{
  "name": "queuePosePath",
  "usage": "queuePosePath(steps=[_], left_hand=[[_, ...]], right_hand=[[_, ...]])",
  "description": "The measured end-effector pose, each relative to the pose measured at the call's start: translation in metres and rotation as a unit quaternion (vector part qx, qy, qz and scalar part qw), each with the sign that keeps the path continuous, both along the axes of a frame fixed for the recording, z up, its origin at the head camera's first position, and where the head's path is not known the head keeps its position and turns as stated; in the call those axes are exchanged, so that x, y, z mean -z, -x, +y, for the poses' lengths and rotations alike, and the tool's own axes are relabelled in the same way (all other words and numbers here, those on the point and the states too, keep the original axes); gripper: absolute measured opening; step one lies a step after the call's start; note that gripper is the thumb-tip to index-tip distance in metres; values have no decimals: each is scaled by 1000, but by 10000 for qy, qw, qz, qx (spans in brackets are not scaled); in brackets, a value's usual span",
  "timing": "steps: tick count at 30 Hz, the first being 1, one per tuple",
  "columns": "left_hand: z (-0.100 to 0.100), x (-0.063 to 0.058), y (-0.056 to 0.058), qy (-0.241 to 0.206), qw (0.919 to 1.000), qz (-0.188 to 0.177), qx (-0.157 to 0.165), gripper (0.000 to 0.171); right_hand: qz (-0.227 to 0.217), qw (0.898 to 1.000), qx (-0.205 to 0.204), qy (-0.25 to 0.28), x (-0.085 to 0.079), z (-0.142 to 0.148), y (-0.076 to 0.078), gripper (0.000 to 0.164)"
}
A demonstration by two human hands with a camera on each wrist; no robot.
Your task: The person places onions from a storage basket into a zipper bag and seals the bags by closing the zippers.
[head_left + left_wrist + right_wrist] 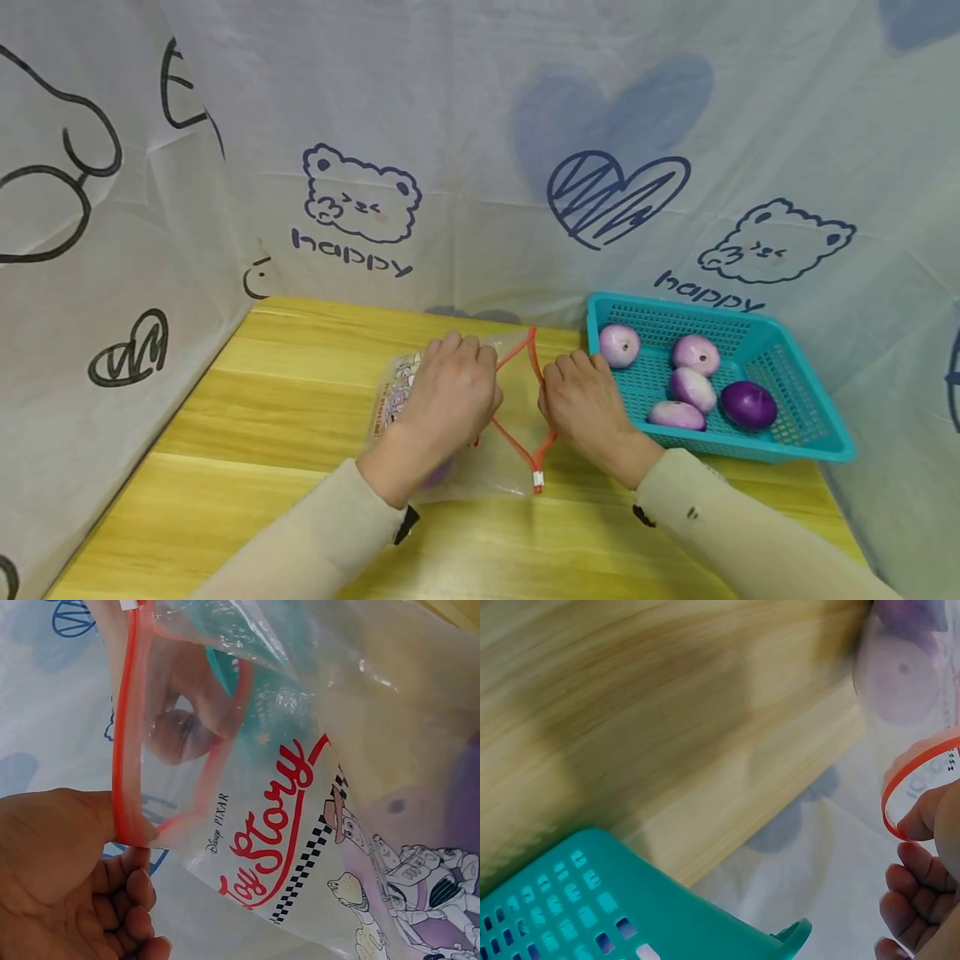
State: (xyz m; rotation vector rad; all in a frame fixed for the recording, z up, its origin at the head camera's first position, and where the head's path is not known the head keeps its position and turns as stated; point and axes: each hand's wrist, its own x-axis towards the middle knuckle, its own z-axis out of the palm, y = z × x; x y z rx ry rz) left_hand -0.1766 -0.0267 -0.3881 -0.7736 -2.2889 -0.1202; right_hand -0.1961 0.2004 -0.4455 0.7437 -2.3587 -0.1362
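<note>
Both hands held the mouth of a zip bag open on the table.

L hand pinched one side of the red zip rim, R hand the other; bag lay flat betw. them on the wooden table. L wrist view alone showed the "Toy Story" print; R wrist view alone showed a purple onion inside. Head view alone showed five onions in the teal basket, just right of R hand.
</note>
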Motion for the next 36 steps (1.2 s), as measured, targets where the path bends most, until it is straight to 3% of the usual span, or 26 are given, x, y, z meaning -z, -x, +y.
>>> queuePosePath(steps=[11, 18, 25, 36], left_hand=[[-1, 3, -1, -273, 9993, 90, 224, 24], [-2, 4, -2, -395, 9988, -71, 298, 25], [-2, 5, -4, -457, 9978, -348, 328, 24], [-1, 4, -5, -579, 9950, -682, 439, 28]], right_hand=[[-165, 9998, -16, -104, -11, 13, -1, 22], [68, 9998, -151, -136, -21, 33, 7, 26], [123, 9994, 36, -329, -32, 60, 15, 24], [-316, 9930, 205, -1117, -36, 126, 21, 30]])
